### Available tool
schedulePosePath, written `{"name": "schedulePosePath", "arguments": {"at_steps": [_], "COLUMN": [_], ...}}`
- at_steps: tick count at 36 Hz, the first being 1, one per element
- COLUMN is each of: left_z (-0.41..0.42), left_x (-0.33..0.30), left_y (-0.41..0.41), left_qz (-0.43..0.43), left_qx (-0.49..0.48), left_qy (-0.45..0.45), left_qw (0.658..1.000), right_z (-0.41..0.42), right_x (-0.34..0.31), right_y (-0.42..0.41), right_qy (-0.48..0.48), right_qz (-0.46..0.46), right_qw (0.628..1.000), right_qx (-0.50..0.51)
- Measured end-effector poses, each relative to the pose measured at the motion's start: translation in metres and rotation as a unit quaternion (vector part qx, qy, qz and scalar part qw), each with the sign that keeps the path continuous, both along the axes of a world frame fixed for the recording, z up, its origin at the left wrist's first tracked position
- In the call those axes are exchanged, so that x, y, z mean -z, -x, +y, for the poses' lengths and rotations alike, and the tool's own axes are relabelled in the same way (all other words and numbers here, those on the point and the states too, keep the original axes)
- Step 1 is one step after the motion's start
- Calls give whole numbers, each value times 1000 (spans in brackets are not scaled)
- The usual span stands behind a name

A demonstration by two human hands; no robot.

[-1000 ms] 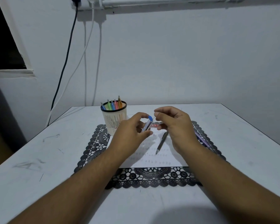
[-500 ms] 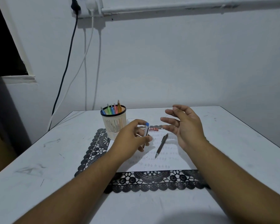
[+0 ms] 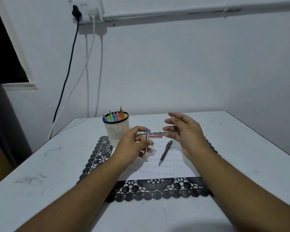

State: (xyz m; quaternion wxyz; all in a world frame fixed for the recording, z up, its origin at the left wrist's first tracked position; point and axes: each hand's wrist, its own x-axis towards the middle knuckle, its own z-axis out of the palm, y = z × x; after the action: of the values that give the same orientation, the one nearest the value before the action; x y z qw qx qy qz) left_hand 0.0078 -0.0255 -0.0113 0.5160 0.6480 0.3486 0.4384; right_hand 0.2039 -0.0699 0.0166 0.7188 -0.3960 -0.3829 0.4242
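Pulling right, away from the slim blue-capped tube (image 3: 146,139), the right hand (image 3: 186,133) now hovers loosely spread and seemingly empty, while the left hand (image 3: 132,146) pinches that tube upright over the white paper (image 3: 182,164), so the dark mechanical pencil (image 3: 165,152) between them probably comes next.

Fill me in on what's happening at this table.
A person works over a sheet of paper on a black lace mat. The left hand pinches a slim blue-capped tube upright above the paper. The right hand hovers open beside it, holding nothing I can make out. A dark pen lies on the paper, a red packet lies beyond it, and a cup of coloured pens stands at the mat's far left.
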Motion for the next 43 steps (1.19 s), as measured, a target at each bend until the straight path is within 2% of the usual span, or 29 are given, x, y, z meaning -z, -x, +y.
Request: {"name": "schedulePosePath", "arguments": {"at_steps": [3,5,7,11,15,18,20,23,25,27,33,36,37,38,40,41,43], "left_z": [2,7,16,37,60,67,64,49,31,16,-4,-1,1,2,5,5,6], "left_x": [0,0,-2,-11,-14,-12,-13,-19,-25,-27,-28,-21,-17,-14,-8,-5,-3], "left_y": [0,-2,-5,-19,-38,-46,-46,-42,-39,-33,-10,5,10,15,24,28,34], "left_qz": [33,94,204,390,491,528,496,358,270,255,242,257,257,254,249,249,247], "left_qx": [-30,-65,-104,-143,-144,-125,-121,-92,-32,-10,-71,-76,-75,-72,-64,-57,-40], "left_qy": [-36,-93,-181,-322,-328,-325,-319,-290,-231,-222,-265,-239,-223,-207,-181,-170,-157], "left_qw": [998,989,956,851,794,775,798,883,934,941,931,933,937,942,949,952,955], "right_z": [1,1,1,2,2,3,5,7,8,9,6,7,9,9,8,7,6], "right_x": [1,0,0,1,1,2,5,9,12,14,15,12,11,11,10,10,12], "right_y": [-1,-2,-3,-10,-16,-21,-24,-23,-19,-12,2,-4,-10,-18,-33,-38,-42], "right_qy": [6,8,13,25,35,41,46,45,43,43,24,40,43,46,72,92,132], "right_qz": [4,6,3,-10,-21,-47,-82,-128,-150,-155,-141,-210,-278,-370,-558,-615,-661], "right_qw": [1000,1000,1000,1000,999,997,994,989,987,987,989,976,959,927,822,775,725], "right_qx": [-6,-7,0,14,35,52,63,56,41,22,-50,-32,-26,-33,-83,-112,-145]}}
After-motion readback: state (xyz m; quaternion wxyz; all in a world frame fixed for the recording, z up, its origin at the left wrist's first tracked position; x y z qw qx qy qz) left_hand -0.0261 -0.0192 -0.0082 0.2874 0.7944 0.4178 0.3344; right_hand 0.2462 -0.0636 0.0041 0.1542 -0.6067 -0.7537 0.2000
